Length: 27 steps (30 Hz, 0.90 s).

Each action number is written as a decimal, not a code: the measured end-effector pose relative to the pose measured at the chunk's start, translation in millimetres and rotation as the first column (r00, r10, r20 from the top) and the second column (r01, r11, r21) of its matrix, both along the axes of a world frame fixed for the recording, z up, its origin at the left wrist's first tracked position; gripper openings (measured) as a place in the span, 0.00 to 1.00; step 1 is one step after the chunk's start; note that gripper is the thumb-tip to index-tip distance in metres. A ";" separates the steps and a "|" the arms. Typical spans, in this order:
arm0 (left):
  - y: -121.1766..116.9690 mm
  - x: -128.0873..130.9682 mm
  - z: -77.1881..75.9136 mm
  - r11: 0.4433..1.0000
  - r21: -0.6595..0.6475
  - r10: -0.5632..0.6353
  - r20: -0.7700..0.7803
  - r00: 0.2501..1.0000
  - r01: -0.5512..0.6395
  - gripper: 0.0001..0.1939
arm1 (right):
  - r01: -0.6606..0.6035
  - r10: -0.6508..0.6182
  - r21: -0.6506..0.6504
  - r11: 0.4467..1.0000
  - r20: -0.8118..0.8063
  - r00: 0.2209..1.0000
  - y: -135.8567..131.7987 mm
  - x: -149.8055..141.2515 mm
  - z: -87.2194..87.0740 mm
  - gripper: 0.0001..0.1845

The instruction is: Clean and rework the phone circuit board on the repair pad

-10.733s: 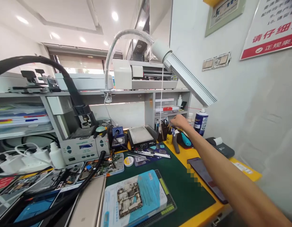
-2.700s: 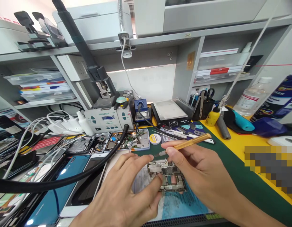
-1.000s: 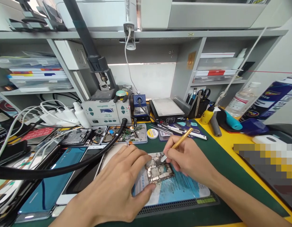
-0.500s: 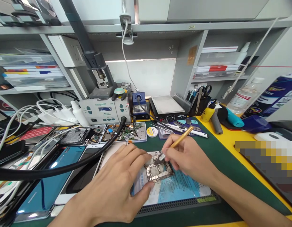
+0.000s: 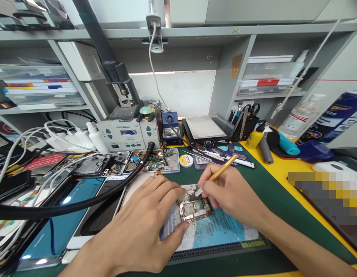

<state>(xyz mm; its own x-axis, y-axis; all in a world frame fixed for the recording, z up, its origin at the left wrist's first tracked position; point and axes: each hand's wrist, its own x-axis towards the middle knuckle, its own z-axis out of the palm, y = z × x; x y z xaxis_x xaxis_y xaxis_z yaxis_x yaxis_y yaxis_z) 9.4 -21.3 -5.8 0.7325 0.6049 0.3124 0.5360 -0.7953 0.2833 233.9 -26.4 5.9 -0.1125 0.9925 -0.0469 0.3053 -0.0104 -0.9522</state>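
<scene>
A phone circuit board [image 5: 203, 212] lies flat on a blue and white pad [image 5: 224, 232]. My left hand [image 5: 140, 221] spans the board's left side, index fingertip at the upper left corner and thumb at the lower left, steadying it. My right hand [image 5: 227, 188] pinches a gold-handled craft knife [image 5: 223, 167] like a pen. Its short flat blade slants down onto the dark upper part of the board. The fingers of my right hand cover the board's upper right corner.
A thick black hose [image 5: 109, 198] arches over phones [image 5: 65, 219] at left. Behind stand a grey rework station [image 5: 128, 134], a tray of small parts [image 5: 166, 161] and a heating plate [image 5: 205, 129]. Tweezers and tools [image 5: 233, 157] lie beyond my right hand. Bottles [image 5: 301, 115] stand at right.
Hardly anything differs. Both hands, the knife and the board keep almost the same places; the view has shifted very slightly.
</scene>
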 end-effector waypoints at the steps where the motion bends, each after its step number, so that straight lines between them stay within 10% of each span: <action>1: -0.1 0.1 0.3 1.000 -0.001 -0.001 0.000 1.000 0.001 0.20 | -0.011 0.011 0.003 1.000 -0.002 1.000 -0.1 0.1 -0.3 0.08; 27: 0.8 1.2 1.9 1.000 -0.019 -0.001 0.000 1.000 0.001 0.19 | -0.047 0.045 0.061 0.997 0.036 0.998 -2.2 0.9 -7.0 0.08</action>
